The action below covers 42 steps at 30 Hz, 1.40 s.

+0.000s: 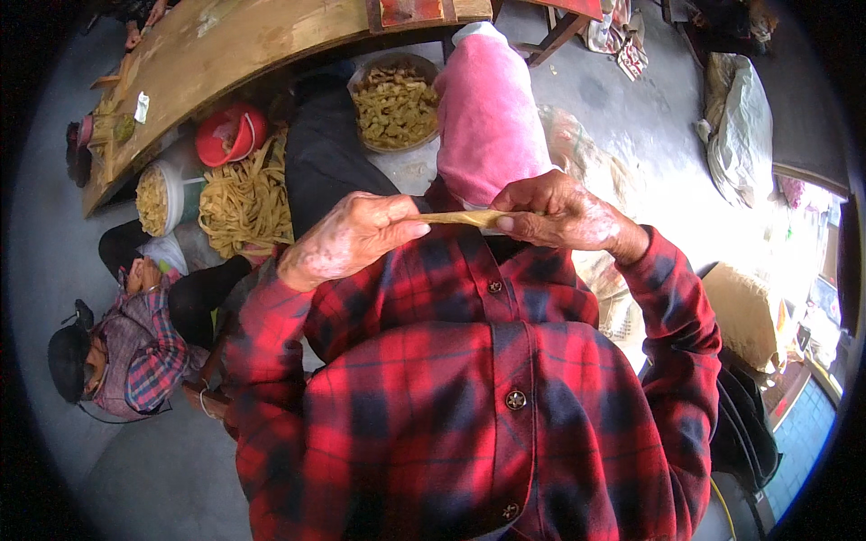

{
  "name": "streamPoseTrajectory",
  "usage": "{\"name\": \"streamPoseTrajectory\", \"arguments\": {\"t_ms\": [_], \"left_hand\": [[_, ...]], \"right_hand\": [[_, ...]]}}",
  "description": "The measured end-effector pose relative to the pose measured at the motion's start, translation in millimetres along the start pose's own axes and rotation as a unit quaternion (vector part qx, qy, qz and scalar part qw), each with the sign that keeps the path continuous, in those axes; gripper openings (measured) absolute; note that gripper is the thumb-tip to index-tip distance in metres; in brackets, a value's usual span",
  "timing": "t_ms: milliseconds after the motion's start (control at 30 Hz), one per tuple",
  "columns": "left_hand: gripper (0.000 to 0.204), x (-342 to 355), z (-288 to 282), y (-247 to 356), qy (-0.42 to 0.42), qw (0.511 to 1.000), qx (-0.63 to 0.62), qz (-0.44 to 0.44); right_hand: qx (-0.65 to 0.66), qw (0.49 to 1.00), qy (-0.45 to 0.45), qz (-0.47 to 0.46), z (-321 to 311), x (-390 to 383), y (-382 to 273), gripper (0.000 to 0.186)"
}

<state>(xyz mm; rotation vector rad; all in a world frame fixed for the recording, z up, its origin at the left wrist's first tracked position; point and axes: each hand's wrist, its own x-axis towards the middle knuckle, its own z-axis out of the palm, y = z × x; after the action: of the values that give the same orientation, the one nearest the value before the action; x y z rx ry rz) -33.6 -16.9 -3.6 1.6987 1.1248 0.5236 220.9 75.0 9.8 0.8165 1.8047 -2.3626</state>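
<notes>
One slender pale-yellow strip, material unclear, at 12 o'clock from view centre. Left hand pinches its 9-o'clock end; right hand grips its 3-o'clock end. Round red plastic bucket at 10 o'clock, near heaped yellow strips.

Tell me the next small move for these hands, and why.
Perhaps a slight roll by the right hand while the left hand steadies the slender tan strip of unclear material, since it spans the gap between them, pinched at either end.
</notes>
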Motion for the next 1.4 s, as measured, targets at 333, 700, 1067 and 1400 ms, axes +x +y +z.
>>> {"name": "streamPoseTrajectory", "arguments": {"t_ms": [333,700,1067,1400], "left_hand": [[0.026,-12.4,-3.1,20.7,0.199,0.777,-0.597,0.021],[0.032,26.2,31.3,17.6,0.256,0.944,0.176,0.112],[0.028,22.5,30.3,16.0,0.23,0.901,0.301,0.212],[0.019,19.5,29.3,18.3,0.336,0.896,0.223,0.183]], "right_hand": [[-0.117,0.957,0.184,-0.191,34.9,40.9,-6.8,0.019],[-0.041,0.957,0.173,-0.229,32.3,49.3,19.1,0.018],[0.1,0.984,0.089,-0.12,31.1,39.4,24.4,0.025],[-0.302,0.786,0.308,-0.443,28.1,53.1,32.1,0.03]]}}
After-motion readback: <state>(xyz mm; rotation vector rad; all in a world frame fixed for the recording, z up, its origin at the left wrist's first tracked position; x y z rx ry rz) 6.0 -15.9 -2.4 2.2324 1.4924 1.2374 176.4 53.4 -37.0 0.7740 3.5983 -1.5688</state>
